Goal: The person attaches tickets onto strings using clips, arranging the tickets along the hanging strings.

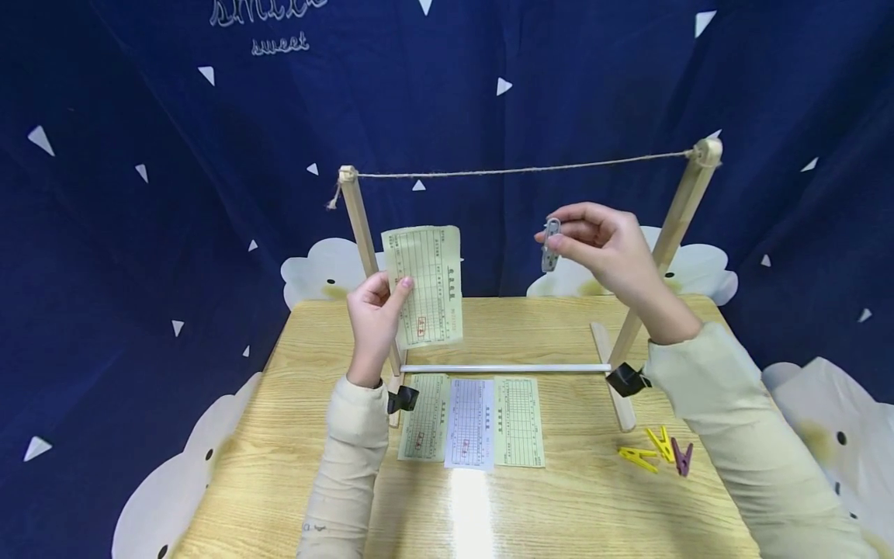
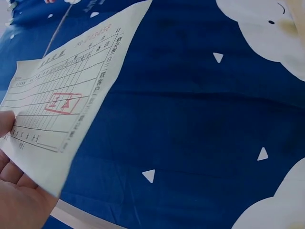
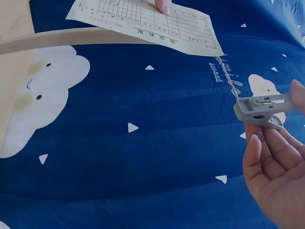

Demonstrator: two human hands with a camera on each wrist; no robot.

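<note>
My left hand (image 1: 373,314) pinches a yellow-green receipt slip (image 1: 429,287) by its left edge, thumb in front, and holds it up below the left part of the twine (image 1: 517,169). A red stamp (image 2: 63,102) and printed lines show on its face in the left wrist view. The right hand (image 1: 601,241) holds a grey clothespin (image 1: 551,244) between thumb and fingers, raised under the right half of the twine. In the right wrist view the grey clothespin (image 3: 259,109) lies sideways, its nose toward the slip (image 3: 152,24) and apart from it.
Two wooden posts (image 1: 680,210) carry the twine, with a white rod (image 1: 503,368) between their feet. Three slips, including a lilac one (image 1: 469,423), lie side by side on the wooden table (image 1: 559,512). Two yellow clothespins (image 1: 637,458) and a purple clothespin (image 1: 682,457) lie at right.
</note>
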